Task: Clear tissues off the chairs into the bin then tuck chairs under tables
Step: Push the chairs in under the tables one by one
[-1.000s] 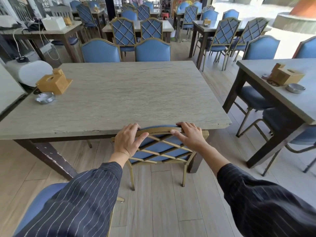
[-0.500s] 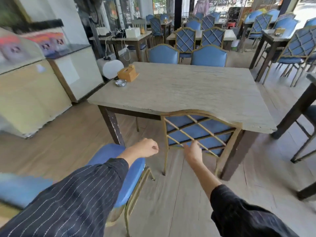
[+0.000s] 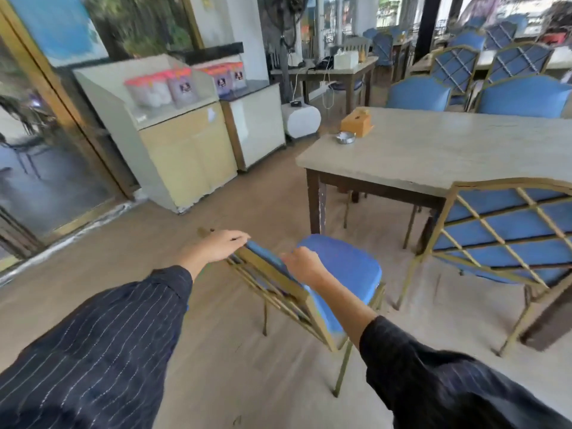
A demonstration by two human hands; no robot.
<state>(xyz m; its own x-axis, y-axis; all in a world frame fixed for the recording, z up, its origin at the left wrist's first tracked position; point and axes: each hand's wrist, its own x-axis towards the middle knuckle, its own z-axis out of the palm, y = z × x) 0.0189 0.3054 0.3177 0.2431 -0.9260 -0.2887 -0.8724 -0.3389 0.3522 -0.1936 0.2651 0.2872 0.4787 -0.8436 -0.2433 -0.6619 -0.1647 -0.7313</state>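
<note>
1. The person is reaching both arms forward and down toward a chair (image 3: 337, 267) that is standing on the floor (image 3: 216, 366), pulled out from the table (image 3: 433, 150) and near its left corner.
2. The left hand (image 3: 213, 246) is resting palm down on the far end of the chair's gold top rail, fingers (image 3: 238, 236) stretched out flat and only loosely curled over the edge; it is touching the rail rather than clamping it.
3. The right hand (image 3: 301, 263) is sitting on the top rail nearer the seat, knuckles up and fingers curled down over the front of the backrest, closing around the rail.
4. Both forearms are bare from wrist to mid-forearm, with dark pinstriped sleeves (image 3: 108, 351) pushed up; the left arm is angling in from the lower left, the right arm from the lower right.
5. The chair's blue seat is pointing toward the table leg (image 3: 314, 202), with its backrest tilting toward the person.
6. A second chair (image 3: 501, 233) with a lattice back is sitting tucked against the table's near edge, to the right.
7. A tissue box (image 3: 356, 122) and an ashtray (image 3: 345, 138) are sitting just beside each other on the table's far left corner.
8. The view is motion-blurred, so finer finger contact is hard to tell.
</note>
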